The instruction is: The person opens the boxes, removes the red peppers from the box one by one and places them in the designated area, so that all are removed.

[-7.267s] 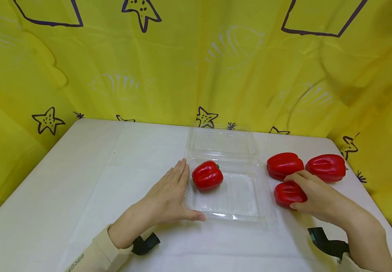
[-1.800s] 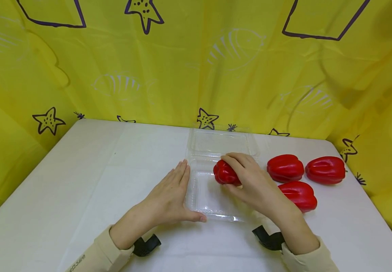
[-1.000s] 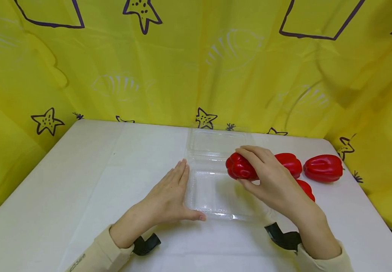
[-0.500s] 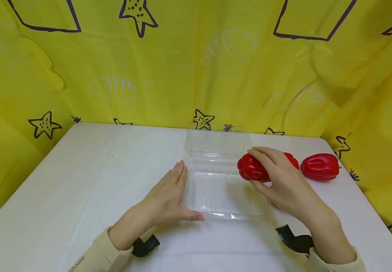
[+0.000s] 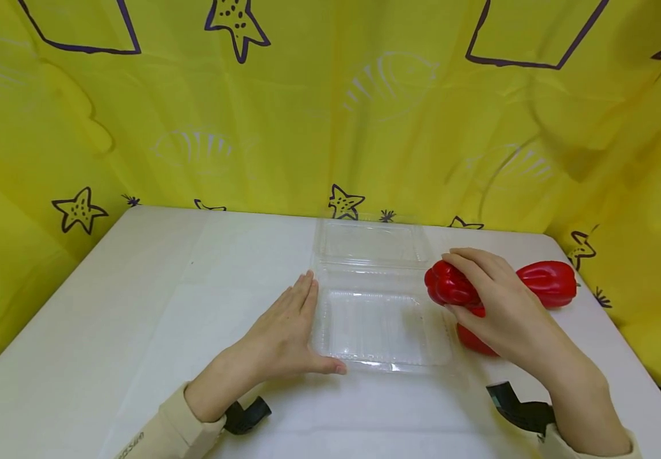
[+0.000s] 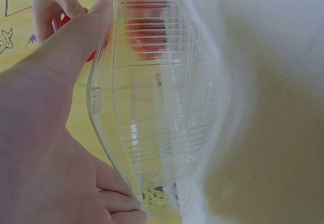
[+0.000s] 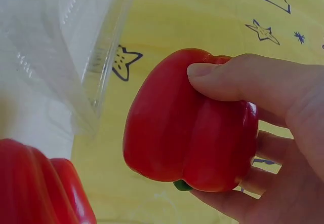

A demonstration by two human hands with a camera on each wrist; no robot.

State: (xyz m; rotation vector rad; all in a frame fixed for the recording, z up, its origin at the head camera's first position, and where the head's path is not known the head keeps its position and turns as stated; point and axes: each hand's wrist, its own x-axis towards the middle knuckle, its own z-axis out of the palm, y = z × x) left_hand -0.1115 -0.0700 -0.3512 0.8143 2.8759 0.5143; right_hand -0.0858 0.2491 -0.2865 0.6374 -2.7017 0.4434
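Note:
My right hand (image 5: 505, 306) grips a red bell pepper (image 5: 449, 284) between thumb and fingers, just right of a clear plastic clamshell box (image 5: 376, 328). The green stem end of this pepper points down in the right wrist view (image 7: 190, 127). Two other bell peppers show in part around the hand: one below it (image 5: 472, 339) and one behind it to the right (image 5: 551, 284). My left hand (image 5: 284, 338) lies along the box's left side with straight fingers, its thumb near the front corner. In the left wrist view the thumb and fingertips touch the box's rim (image 6: 92, 100).
The box's lid (image 5: 370, 243) lies folded back toward the yellow curtain (image 5: 284, 115) behind the table. A white cloth (image 5: 215, 287) covers the table. Near the right hand, the table's right edge (image 5: 623, 335) runs alongside the peppers.
My right hand let go of a pepper on the right, then took the pepper out of the box and carried it rightward past the box's side. The left hand stayed in place.

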